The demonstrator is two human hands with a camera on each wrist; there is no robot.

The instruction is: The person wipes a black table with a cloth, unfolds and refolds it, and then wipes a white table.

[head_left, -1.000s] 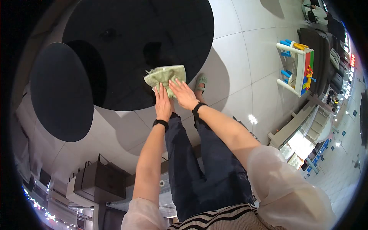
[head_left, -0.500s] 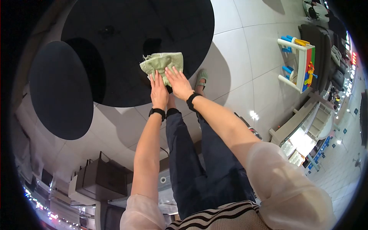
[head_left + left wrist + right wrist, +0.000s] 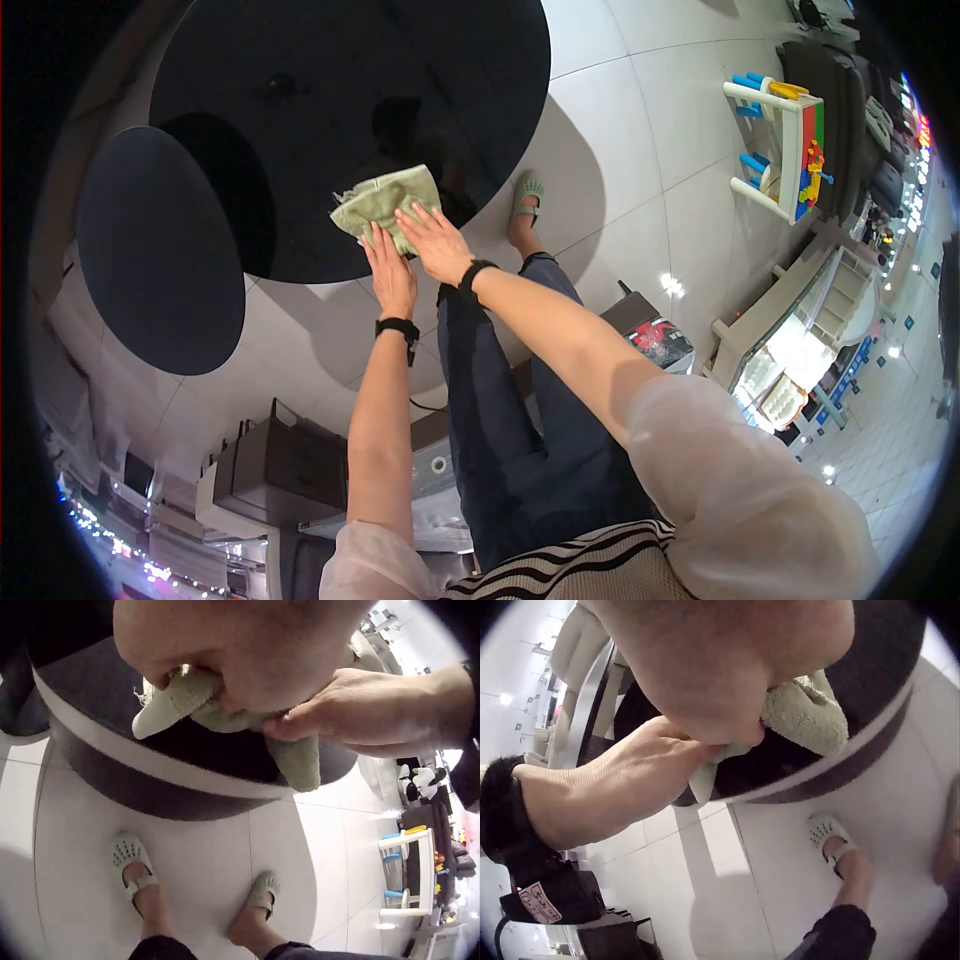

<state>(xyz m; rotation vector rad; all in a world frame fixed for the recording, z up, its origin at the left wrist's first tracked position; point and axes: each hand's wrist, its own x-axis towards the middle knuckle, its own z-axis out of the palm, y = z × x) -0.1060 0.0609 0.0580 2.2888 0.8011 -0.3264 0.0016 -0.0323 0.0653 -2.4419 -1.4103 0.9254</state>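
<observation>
A pale green cloth (image 3: 400, 190), frayed at one end, lies spread on the glossy black round table (image 3: 340, 60) near its front edge. My left hand (image 3: 392, 280) presses on the cloth's near side with fingers extended. Beside it, my right hand (image 3: 438, 247) rests on the cloth, its fingers straight and slightly spread. In the left wrist view a fold of the cloth (image 3: 300, 761) droops beneath the hands close to the table's rim. The right wrist view shows a bunched part of the cloth (image 3: 806, 716) at the palm's edge; the fingertips are hidden there.
A smaller dark oval tabletop (image 3: 160, 250) stands left of the round one. On the tiled floor (image 3: 610, 170) to the right is a white play table (image 3: 790, 165) with colourful bricks. A dark brown chair (image 3: 280, 470) sits lower left. My foot in a green clog (image 3: 527, 195) is by the table.
Both hands have slid the cloth left along the table, after a small push away from the body. The cloth has tilted slightly. Both hands stay on it.
</observation>
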